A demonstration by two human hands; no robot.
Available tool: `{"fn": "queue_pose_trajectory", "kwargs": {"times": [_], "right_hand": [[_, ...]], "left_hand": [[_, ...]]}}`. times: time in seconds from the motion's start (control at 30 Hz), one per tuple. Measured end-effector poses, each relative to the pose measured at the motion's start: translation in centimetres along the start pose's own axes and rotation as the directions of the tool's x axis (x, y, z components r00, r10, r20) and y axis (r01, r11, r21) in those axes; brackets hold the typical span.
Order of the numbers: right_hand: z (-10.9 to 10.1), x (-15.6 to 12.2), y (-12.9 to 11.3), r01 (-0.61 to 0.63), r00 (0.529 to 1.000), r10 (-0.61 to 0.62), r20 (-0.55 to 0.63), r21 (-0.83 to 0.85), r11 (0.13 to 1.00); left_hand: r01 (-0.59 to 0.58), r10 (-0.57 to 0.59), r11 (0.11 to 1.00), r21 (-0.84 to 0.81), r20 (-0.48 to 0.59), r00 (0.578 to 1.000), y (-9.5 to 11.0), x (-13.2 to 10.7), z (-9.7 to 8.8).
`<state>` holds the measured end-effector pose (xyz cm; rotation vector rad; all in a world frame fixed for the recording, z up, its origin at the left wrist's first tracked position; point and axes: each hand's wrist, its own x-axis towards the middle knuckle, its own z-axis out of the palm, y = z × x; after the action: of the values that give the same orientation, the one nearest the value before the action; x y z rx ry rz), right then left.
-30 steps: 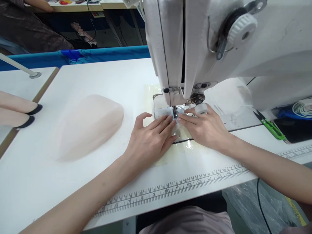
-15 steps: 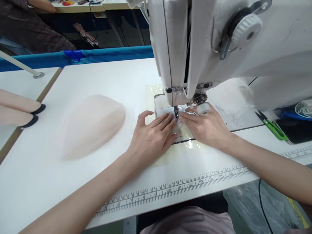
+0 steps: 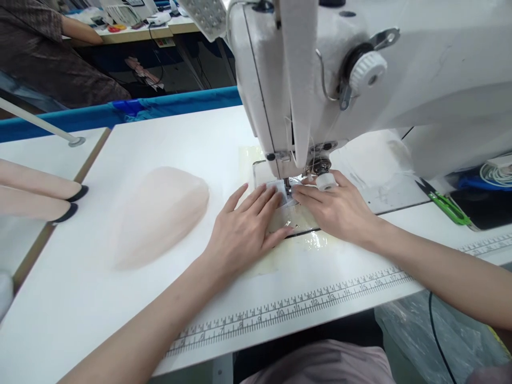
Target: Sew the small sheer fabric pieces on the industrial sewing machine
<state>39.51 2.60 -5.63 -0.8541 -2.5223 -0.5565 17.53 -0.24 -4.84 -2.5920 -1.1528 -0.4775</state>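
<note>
A small thin whitish piece of fabric lies on the machine bed around the presser foot of a white sewing machine. My left hand rests flat, fingers spread, its fingertips on or beside the piece left of the foot. On the other side, my right hand lies low with fingers stretched toward the foot, fingertips at the fabric's right edge. Part of that hand is hidden by a white knob. A sheer beige rounded fabric piece lies to the left.
Green-handled thread snips lie at the right beside a dark flat object. More pale fabric sits behind my right hand. A printed ruler runs along the front edge. Another person's arm shows at the far left.
The view has tilted and shifted slightly. My left hand has flattened, its index finger stretching out, and more of the whitish piece shows beside the foot. My right hand stays almost in place.
</note>
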Motion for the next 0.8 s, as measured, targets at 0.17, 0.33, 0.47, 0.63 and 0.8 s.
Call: {"fn": "queue_pose_trajectory", "kwargs": {"times": [0.17, 0.33, 0.47, 0.63, 0.8], "right_hand": [[-1.2, 0.3, -1.2, 0.013, 0.985, -0.004, -0.175, 0.054, 0.998], [-1.6, 0.4, -2.4, 0.047, 0.998, -0.034, -0.059, 0.235, 0.971], [-1.9, 0.4, -2.8, 0.015, 0.997, -0.005, -0.075, 0.142, 0.99], [-2.2, 0.2, -3.2, -0.017, 0.997, 0.009, 0.075, 0.101, 0.995], [-1.7, 0.2, -2.5, -0.123, 0.982, 0.113, 0.154, 0.054, 0.991]], "left_hand": [[-0.049, 0.071, 0.989, 0.139, -0.159, 0.985, -0.2, 0.2, -1.6], [-0.134, 0.138, 0.99, 0.04, -0.098, 0.986, -1.4, 0.7, -0.4], [-0.183, 0.183, 0.983, 0.002, -0.023, 0.983, -2.2, 0.5, 0.7], [-0.127, 0.127, 0.989, -0.071, -0.015, 0.992, -2.1, 0.5, 0.8], [-0.129, 0.128, 0.989, -0.079, -0.007, 0.992, -1.6, 0.7, 0.6]]}}
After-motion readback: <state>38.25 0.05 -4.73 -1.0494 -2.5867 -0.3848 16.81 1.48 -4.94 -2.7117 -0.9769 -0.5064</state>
